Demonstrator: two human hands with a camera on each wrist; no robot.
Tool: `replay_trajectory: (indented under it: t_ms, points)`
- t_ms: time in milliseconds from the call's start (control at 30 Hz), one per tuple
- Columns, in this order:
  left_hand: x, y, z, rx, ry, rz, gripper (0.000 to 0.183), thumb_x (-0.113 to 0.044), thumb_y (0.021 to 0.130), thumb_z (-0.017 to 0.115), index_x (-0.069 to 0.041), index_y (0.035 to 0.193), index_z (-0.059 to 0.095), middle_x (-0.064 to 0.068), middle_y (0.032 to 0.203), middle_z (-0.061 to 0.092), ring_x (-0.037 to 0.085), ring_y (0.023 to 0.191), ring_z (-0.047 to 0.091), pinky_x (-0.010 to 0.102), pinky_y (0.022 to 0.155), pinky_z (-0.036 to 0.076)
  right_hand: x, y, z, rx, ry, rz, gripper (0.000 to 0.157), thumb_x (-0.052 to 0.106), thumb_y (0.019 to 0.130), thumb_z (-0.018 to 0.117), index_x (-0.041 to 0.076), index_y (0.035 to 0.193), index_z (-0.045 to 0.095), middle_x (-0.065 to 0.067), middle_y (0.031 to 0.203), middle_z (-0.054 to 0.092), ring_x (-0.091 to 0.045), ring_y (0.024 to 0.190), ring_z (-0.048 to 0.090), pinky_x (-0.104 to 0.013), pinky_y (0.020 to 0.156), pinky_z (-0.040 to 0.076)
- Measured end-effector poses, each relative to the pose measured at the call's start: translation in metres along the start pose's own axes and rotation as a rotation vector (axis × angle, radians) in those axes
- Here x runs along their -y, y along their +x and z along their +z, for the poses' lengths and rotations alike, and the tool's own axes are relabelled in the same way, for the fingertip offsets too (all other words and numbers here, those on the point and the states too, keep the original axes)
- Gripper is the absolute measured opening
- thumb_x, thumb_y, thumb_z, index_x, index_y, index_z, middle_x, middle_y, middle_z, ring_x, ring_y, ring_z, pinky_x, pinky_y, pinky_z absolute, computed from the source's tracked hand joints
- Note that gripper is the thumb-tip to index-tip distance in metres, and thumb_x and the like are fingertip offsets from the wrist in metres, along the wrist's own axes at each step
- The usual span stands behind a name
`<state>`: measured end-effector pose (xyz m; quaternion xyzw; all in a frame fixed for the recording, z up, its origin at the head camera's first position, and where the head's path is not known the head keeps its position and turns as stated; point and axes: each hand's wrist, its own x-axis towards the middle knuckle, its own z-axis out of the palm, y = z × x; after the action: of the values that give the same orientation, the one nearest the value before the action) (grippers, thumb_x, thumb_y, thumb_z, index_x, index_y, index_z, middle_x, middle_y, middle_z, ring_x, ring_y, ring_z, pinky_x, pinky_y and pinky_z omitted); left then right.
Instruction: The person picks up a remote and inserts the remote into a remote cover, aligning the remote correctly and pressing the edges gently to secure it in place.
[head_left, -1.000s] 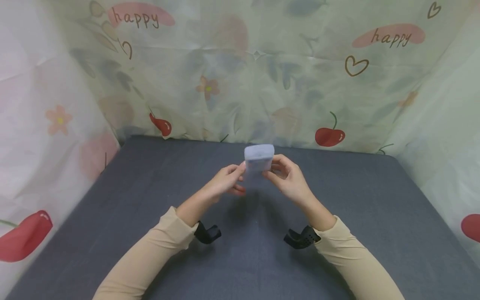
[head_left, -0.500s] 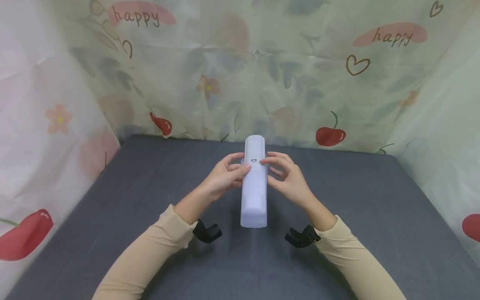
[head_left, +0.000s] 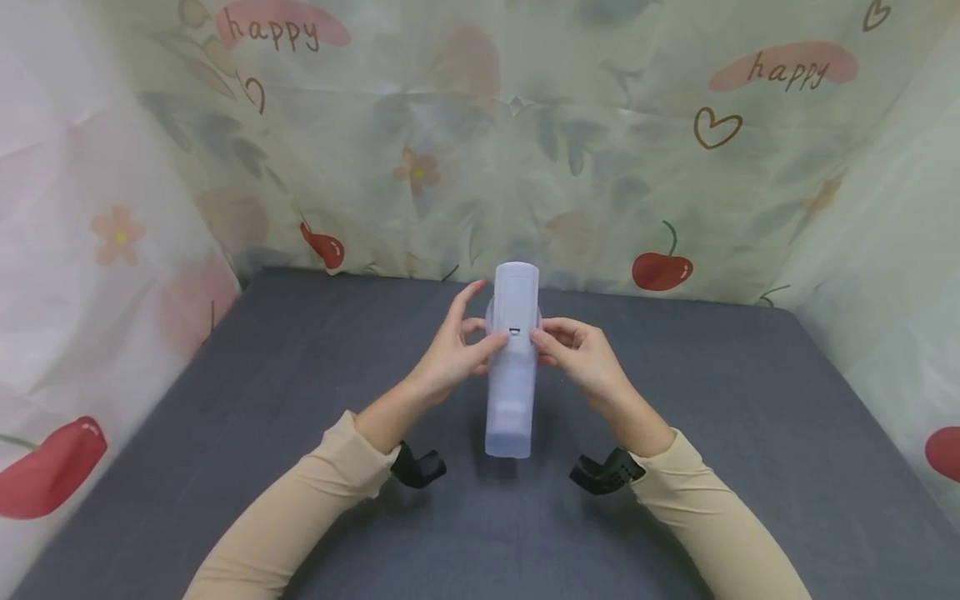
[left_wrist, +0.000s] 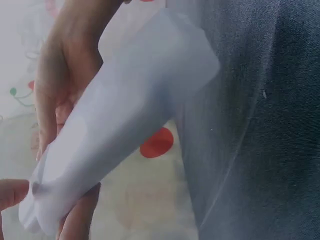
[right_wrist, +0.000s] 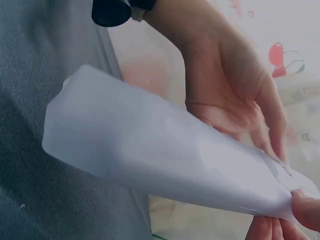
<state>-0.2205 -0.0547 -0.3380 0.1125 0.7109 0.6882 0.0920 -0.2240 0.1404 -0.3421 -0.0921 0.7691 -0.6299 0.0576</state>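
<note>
In the head view, a long pale-lavender plastic device (head_left: pixel 513 383) is held above the table, its small port (head_left: pixel 514 332) facing up. A round, pale part (head_left: pixel 491 315) shows behind its upper half. My left hand (head_left: pixel 455 346) pinches the left side, thumb on the face near the port, index finger raised off it. My right hand (head_left: pixel 585 354) pinches the other side, thumb on the face and fingers curled behind. In the left wrist view, the device (left_wrist: pixel 120 95) slants across, its blunt end toward the table. The right wrist view shows the device (right_wrist: pixel 165 145) between both hands.
A dark grey cloth-covered table (head_left: pixel 300 400) lies beneath. Behind it hangs a patterned curtain (head_left: pixel 480 167) with cherries and flowers. Black wrist mounts (head_left: pixel 418 465) sit at both cuffs.
The device has turned from end-on to showing its long face and port. My left index finger has lifted off it. The right thumb has come onto the face beside the port.
</note>
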Motion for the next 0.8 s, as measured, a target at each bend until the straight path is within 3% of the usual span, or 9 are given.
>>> replay_trajectory:
  t_ms: [200,533,800]
  points:
    - [-0.0032,0.0027,-0.0018,-0.036,0.095,0.099,0.08,-0.017,0.09,0.063,-0.04,0.147,0.013,0.021,0.117,0.053,0.037,0.094,0.067,0.038,0.069,0.057,0.0004,-0.0035,0.0027,0.032,-0.007,-0.013,0.038,0.02,0.091,0.062,-0.007,0.117,0.057,0.012,0.087,0.064,-0.004,0.081,0.062,-0.025,0.075,0.055]
    - [-0.0067,0.0039,-0.0082,0.063,0.168,0.127,0.079,-0.016,0.09,0.062,-0.04,0.147,0.013,0.022,0.114,0.05,0.03,0.079,0.068,0.034,0.062,0.056,0.0011,-0.0057,0.0012,0.072,0.003,0.021,0.04,0.022,0.092,0.06,-0.008,0.118,0.056,0.007,0.093,0.063,-0.006,0.081,0.063,-0.024,0.076,0.055]
    - [-0.0068,0.0034,-0.0056,0.051,0.246,0.183,0.079,-0.015,0.089,0.064,-0.037,0.147,0.016,0.02,0.111,0.05,0.03,0.079,0.069,0.036,0.065,0.056,0.0016,-0.0064,0.0013,0.032,0.062,0.05,0.04,0.019,0.091,0.061,-0.012,0.117,0.057,0.011,0.083,0.063,-0.004,0.072,0.059,-0.021,0.074,0.054]
